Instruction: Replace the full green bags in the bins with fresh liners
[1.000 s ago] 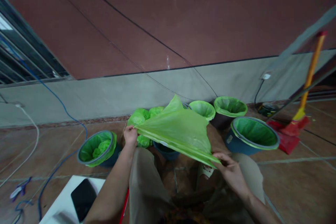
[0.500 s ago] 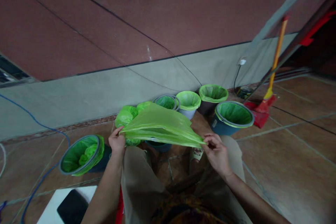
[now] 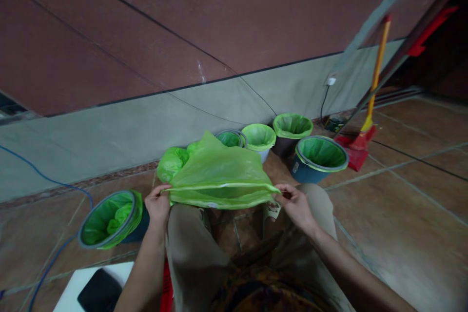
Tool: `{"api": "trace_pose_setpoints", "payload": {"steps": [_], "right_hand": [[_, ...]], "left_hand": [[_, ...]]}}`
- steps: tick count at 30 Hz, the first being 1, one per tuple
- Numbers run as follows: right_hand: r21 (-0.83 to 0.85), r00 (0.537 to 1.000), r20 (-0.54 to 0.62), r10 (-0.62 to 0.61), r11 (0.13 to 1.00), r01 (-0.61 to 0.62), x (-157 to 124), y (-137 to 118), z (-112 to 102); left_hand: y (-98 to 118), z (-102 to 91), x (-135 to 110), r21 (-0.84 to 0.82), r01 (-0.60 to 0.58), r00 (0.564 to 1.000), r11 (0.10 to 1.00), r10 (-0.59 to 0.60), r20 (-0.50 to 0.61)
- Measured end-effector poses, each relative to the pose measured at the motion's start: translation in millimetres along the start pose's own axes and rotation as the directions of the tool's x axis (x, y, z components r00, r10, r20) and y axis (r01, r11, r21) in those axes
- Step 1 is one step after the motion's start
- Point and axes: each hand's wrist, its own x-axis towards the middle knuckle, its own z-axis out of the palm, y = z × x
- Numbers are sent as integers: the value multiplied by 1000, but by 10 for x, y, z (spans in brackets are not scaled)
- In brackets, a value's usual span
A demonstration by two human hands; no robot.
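Observation:
A translucent green plastic bag (image 3: pixel 226 168) is stretched between my two hands above my knees. Its mouth faces me and gapes slightly. My left hand (image 3: pixel 158 203) pinches the left corner of the rim, and my right hand (image 3: pixel 293 204) pinches the right corner. The bag's body puffs up and away from me. Behind its left side sits a bunched green bag (image 3: pixel 171 163). Whatever stands directly beneath the bag is hidden.
Lined bins stand along the wall: a white bin (image 3: pixel 263 154), a dark bin (image 3: pixel 284 146) and a blue bin (image 3: pixel 310 174). Another lined bin (image 3: pixel 135 226) is at left, near a blue cable (image 3: pixel 54 263). A red dustpan (image 3: pixel 356 156) lies right; a black object (image 3: pixel 99 291) rests on a white surface.
The bag's rim is pulled straighter and its body has puffed higher. Both hands keep their pinch on the corners. The whole view has shifted slightly.

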Motion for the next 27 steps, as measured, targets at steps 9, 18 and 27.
{"api": "trace_pose_setpoints", "payload": {"steps": [9, 18, 27], "right_hand": [[200, 975, 135, 177, 959, -202, 16, 37, -19], [-186, 994, -87, -69, 981, 52, 73, 88, -39], [-350, 922, -5, -388, 864, 362, 36, -10, -88]], "left_hand": [[57, -54, -9, -221, 284, 953, 933, -299, -38], [201, -142, -145, -340, 342, 933, 876, -359, 14], [310, -130, -180, -350, 537, 829, 768, -557, 49]]}}
